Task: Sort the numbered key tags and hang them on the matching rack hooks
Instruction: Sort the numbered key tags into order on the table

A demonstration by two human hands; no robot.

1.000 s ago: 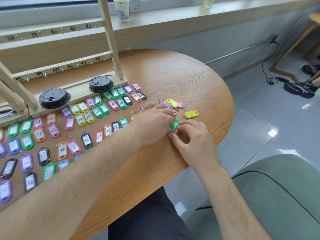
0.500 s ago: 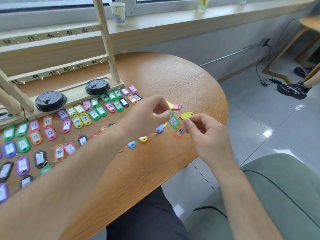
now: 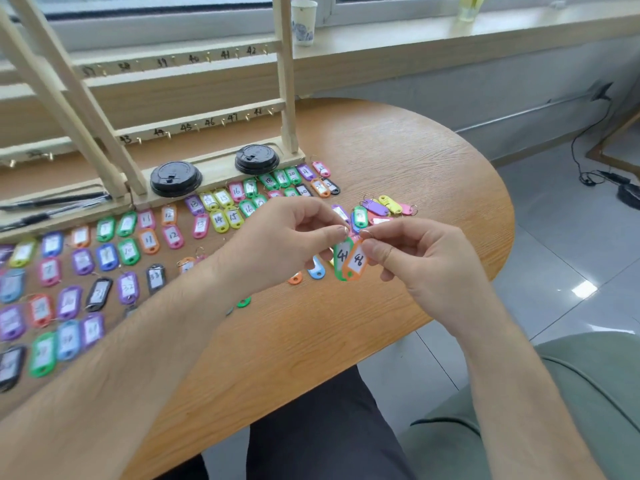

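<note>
My left hand (image 3: 280,242) pinches the ring of a green key tag (image 3: 342,258) marked 41. My right hand (image 3: 420,261) pinches the ring of an orange key tag (image 3: 357,262) marked 46. Both tags hang side by side above the wooden table (image 3: 398,161), touching each other. Many coloured numbered tags (image 3: 149,240) lie in rows on the table to the left. The wooden rack (image 3: 194,123) with numbered hooks stands at the back left; its visible hooks hold nothing.
Two black cup lids (image 3: 176,178) sit on the rack's base. A small pile of loose tags (image 3: 381,207) lies just beyond my hands. A paper cup (image 3: 304,22) stands on the window sill. The table's rounded edge drops off to the right, with cables on the floor.
Both hands rose from the table, each lifting a tag by its ring. The green and orange tags now hang with their numbers facing me. The view tilted towards the rack.
</note>
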